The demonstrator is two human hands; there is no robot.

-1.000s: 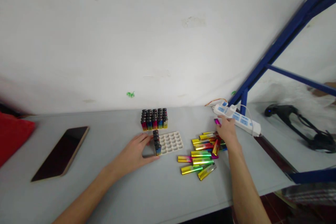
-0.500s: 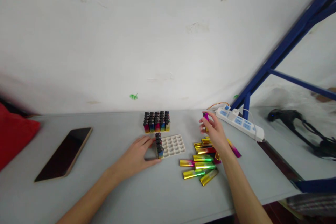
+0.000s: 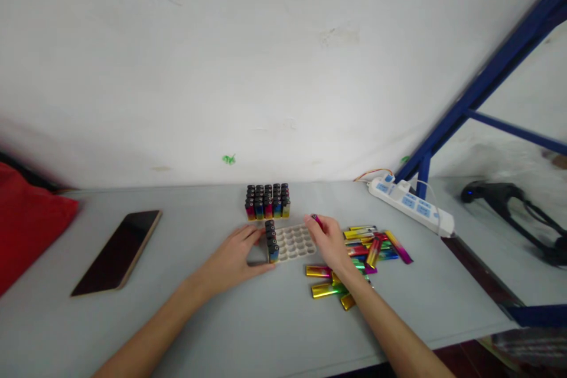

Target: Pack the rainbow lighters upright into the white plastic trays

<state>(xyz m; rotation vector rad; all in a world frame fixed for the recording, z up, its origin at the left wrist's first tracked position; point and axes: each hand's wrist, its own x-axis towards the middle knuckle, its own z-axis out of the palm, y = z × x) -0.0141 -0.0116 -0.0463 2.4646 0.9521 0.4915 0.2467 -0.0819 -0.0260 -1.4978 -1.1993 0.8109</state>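
Observation:
My left hand (image 3: 237, 252) holds the left end of a pale tray with round cups (image 3: 295, 243), thumb at the near corner and fingers at the far side. A row of black-topped cylinders (image 3: 271, 241) stands upright in the tray's left column. Over the tray's right edge, my right hand (image 3: 330, 242) pinches a small magenta cylinder (image 3: 315, 220) upright; its lower part is hidden by the fingers. Shiny gold, green, red and magenta cylinders (image 3: 326, 290) lie in a loose pile beside and under the right forearm. Whether they are lighters or batteries I cannot tell.
Behind the tray stands a block of upright black-topped cylinders (image 3: 268, 203). A dark phone-like slab (image 3: 117, 253) and a red cloth item (image 3: 33, 218) lie left. A white power strip (image 3: 411, 204), a blue metal frame (image 3: 447, 130) and a black strapped device (image 3: 509, 201) are right.
My right hand has moved left from above the pile to the tray's right edge, carrying the magenta cylinder. My left hand stays at the tray. The view has shifted slightly.

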